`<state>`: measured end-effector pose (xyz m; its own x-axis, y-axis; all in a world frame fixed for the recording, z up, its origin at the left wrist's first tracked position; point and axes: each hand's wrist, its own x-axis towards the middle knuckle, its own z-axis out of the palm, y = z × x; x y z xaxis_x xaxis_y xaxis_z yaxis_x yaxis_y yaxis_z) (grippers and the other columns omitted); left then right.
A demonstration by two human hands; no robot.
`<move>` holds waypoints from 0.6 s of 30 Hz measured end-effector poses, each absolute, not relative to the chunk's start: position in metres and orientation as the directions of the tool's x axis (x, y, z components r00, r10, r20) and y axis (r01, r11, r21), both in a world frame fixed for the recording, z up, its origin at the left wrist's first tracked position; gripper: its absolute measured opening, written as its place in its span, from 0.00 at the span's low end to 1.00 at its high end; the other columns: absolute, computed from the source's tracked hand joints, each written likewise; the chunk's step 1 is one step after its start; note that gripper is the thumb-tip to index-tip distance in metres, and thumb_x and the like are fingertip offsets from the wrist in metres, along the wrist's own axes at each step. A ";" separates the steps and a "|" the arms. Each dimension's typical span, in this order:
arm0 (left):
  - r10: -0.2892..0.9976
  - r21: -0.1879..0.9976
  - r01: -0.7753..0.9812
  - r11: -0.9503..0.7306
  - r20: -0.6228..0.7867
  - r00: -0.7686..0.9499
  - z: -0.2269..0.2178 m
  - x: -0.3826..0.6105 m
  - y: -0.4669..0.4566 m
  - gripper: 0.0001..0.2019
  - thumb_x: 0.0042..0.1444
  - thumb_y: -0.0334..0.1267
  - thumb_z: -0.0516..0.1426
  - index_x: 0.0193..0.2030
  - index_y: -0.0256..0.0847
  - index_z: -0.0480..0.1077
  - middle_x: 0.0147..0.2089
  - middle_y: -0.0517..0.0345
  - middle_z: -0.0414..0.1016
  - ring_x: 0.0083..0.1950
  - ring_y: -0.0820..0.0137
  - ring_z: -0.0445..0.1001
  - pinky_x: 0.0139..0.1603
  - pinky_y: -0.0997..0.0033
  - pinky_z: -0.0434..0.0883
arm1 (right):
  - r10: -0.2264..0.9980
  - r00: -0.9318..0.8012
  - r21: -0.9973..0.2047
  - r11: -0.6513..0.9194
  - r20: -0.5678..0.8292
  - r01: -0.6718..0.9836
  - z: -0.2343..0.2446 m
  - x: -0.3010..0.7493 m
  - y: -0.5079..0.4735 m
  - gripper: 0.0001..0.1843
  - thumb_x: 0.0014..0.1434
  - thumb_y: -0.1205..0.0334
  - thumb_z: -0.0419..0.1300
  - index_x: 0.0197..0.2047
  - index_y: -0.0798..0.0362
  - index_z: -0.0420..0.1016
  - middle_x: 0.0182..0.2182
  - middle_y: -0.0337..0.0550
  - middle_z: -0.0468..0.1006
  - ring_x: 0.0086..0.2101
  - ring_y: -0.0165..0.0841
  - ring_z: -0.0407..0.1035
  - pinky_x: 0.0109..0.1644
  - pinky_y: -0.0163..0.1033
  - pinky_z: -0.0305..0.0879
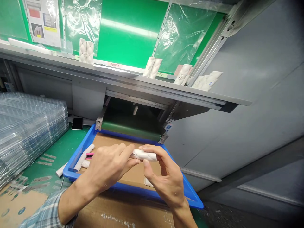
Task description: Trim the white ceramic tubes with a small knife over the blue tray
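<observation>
A white tube point(144, 155) with a quilted pattern lies level between my two hands, above a blue tray point(194, 201). My left hand point(109, 163) pinches its left end between thumb and fingers. My right hand point(166, 174) grips the right part, thumb below and fingers on top. Behind my left hand a pink and black tool point(89, 155) pokes out; whether that hand holds it or it lies in the tray I cannot tell. More white tubes point(83, 158) rest at the tray's left side, and another white piece point(147, 182) is partly hidden by my right hand.
A green conveyor belt point(128, 126) ends over the tray's back, with a small white tube point(135, 110) on it. Stacked clear plastic trays point(30, 133) and a phone point(77, 123) are to the left. A metal shelf point(133, 79) carrying white tubes point(182, 73) crosses above.
</observation>
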<state>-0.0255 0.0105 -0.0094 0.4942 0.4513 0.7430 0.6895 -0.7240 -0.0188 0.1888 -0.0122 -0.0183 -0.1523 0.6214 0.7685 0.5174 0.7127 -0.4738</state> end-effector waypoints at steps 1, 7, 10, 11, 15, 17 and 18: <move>0.450 -0.023 0.692 -0.722 0.743 0.495 -0.009 -0.025 0.010 0.21 0.81 0.50 0.45 0.53 0.40 0.73 0.32 0.60 0.78 0.30 0.65 0.79 0.27 0.62 0.58 | 0.621 -0.153 -0.473 0.712 0.769 0.518 -0.018 0.189 -0.012 0.16 0.69 0.68 0.62 0.58 0.46 0.76 0.49 0.46 0.83 0.49 0.42 0.79 0.49 0.45 0.76; 0.400 -0.086 0.702 -0.707 0.770 0.497 -0.010 -0.025 0.011 0.22 0.81 0.49 0.44 0.54 0.39 0.73 0.30 0.60 0.76 0.29 0.65 0.77 0.27 0.63 0.56 | 0.632 -0.138 -0.496 0.708 0.763 0.502 -0.019 0.188 -0.013 0.16 0.68 0.68 0.62 0.57 0.46 0.76 0.49 0.47 0.83 0.49 0.42 0.79 0.49 0.44 0.76; 0.363 -0.120 0.702 -0.702 0.789 0.496 -0.010 -0.025 0.012 0.22 0.81 0.49 0.43 0.54 0.38 0.74 0.30 0.61 0.75 0.29 0.66 0.75 0.28 0.63 0.56 | 0.628 -0.135 -0.502 0.717 0.767 0.484 -0.019 0.187 -0.013 0.16 0.68 0.69 0.63 0.57 0.45 0.76 0.48 0.45 0.83 0.49 0.40 0.79 0.50 0.42 0.76; 0.354 -0.127 0.704 -0.699 0.793 0.496 -0.010 -0.024 0.012 0.22 0.81 0.49 0.44 0.55 0.38 0.74 0.30 0.61 0.75 0.28 0.66 0.75 0.28 0.63 0.57 | 0.626 -0.134 -0.503 0.719 0.768 0.479 -0.019 0.187 -0.013 0.16 0.68 0.69 0.63 0.57 0.45 0.76 0.49 0.45 0.83 0.49 0.40 0.79 0.50 0.42 0.76; 0.331 -0.149 0.709 -0.689 0.806 0.491 -0.010 -0.024 0.013 0.21 0.81 0.48 0.44 0.55 0.38 0.75 0.29 0.61 0.74 0.28 0.66 0.74 0.28 0.62 0.57 | 0.631 -0.132 -0.506 0.714 0.764 0.484 -0.019 0.188 -0.013 0.17 0.68 0.70 0.63 0.57 0.45 0.76 0.49 0.45 0.83 0.49 0.40 0.79 0.51 0.43 0.76; 0.329 -0.149 0.706 -0.692 0.806 0.493 -0.012 -0.024 0.014 0.21 0.81 0.48 0.45 0.54 0.38 0.75 0.29 0.61 0.75 0.28 0.67 0.74 0.28 0.63 0.57 | 0.633 -0.128 -0.504 0.708 0.763 0.495 -0.019 0.189 -0.013 0.16 0.67 0.69 0.63 0.56 0.45 0.77 0.48 0.45 0.83 0.48 0.40 0.79 0.50 0.43 0.76; 0.332 -0.143 0.702 -0.697 0.804 0.493 -0.012 -0.024 0.014 0.21 0.81 0.48 0.45 0.54 0.38 0.75 0.29 0.61 0.75 0.29 0.67 0.75 0.28 0.64 0.57 | 0.633 -0.126 -0.504 0.707 0.764 0.497 -0.018 0.189 -0.013 0.15 0.67 0.69 0.63 0.55 0.46 0.77 0.47 0.45 0.83 0.48 0.41 0.79 0.50 0.43 0.76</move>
<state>-0.0241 0.0143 -0.0125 0.4933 0.3324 0.8038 0.7023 -0.6975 -0.1426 0.1886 -0.0131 -0.0184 -0.1262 0.6331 0.7637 0.4969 0.7067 -0.5037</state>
